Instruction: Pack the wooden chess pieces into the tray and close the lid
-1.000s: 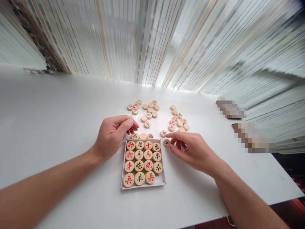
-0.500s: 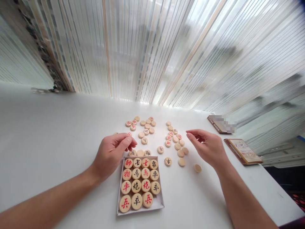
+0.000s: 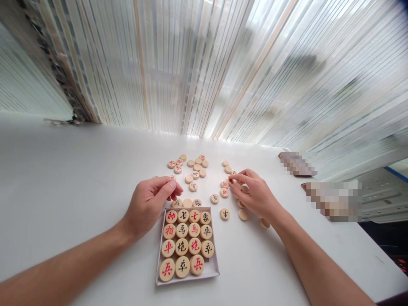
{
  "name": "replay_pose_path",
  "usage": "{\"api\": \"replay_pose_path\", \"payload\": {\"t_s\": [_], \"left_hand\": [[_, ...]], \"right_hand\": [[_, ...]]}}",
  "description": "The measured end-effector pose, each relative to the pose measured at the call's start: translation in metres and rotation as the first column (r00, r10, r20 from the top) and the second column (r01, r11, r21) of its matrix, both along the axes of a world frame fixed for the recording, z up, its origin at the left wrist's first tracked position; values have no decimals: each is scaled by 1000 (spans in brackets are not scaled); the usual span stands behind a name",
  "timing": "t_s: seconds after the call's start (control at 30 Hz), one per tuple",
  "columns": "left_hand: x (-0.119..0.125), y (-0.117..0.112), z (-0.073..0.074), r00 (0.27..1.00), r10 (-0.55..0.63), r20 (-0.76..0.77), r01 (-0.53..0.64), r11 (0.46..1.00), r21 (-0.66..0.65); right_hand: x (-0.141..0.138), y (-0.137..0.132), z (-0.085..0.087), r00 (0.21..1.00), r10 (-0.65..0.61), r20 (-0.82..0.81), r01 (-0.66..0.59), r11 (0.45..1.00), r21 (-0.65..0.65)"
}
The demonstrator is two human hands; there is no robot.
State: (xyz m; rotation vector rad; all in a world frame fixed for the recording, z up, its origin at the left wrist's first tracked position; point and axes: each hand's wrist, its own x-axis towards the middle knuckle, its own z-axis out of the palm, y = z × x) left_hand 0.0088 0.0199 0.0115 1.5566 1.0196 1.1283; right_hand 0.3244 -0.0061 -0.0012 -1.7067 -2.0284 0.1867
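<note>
My right hand (image 3: 253, 192) reaches into the loose pieces on the right, its thumb and fingertips closed on a Chinese chess piece (image 3: 230, 181) with a red mark, mostly hidden by the fingers. Left of the box's far corner hovers my left hand (image 3: 153, 204), its fingers curled and the thumb pressed on the index finger; whatever may be inside is hidden. Between my forearms lies a shallow white box (image 3: 212, 268) with rows of round wooden pieces, red and black characters facing up. Its near right corner has a bare spot beside a red-marked piece (image 3: 197, 264).
Loose pieces (image 3: 196, 174) are scattered beyond the box, some face down. A black-marked piece (image 3: 225, 213) lies just right of it. Two flat, partly blurred-out box-like items (image 3: 331, 202) rest near the table's right edge. A striped curtain (image 3: 168, 76) hangs along the far side.
My right hand has moved left and closed on a piece among the loose ones. My left hand has stayed almost still, and the box looks unchanged.
</note>
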Motion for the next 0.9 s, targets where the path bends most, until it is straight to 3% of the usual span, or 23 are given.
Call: {"api": "replay_pose_path", "payload": {"t_s": [0.4, 0.63, 0.77, 0.9], "left_hand": [[0, 0, 1, 1000, 0, -10, 0, 1000, -6], [0, -1, 1, 1000, -9, -11, 9, 1000, 5], [-1, -3, -2, 1000, -23, -17, 24, 998, 65], [0, -4, -6, 997, -45, -63, 53, 990, 134]], "right_hand": [[-5, -10, 3, 1000, 18, 5, -18, 999, -33], [-8, -15, 3, 979, -73, -188, 82, 996, 38], [-24, -23, 7, 876, -90, -474, 118, 992, 31], [-54, -29, 15, 710, -70, -701, -18, 993, -117]]}}
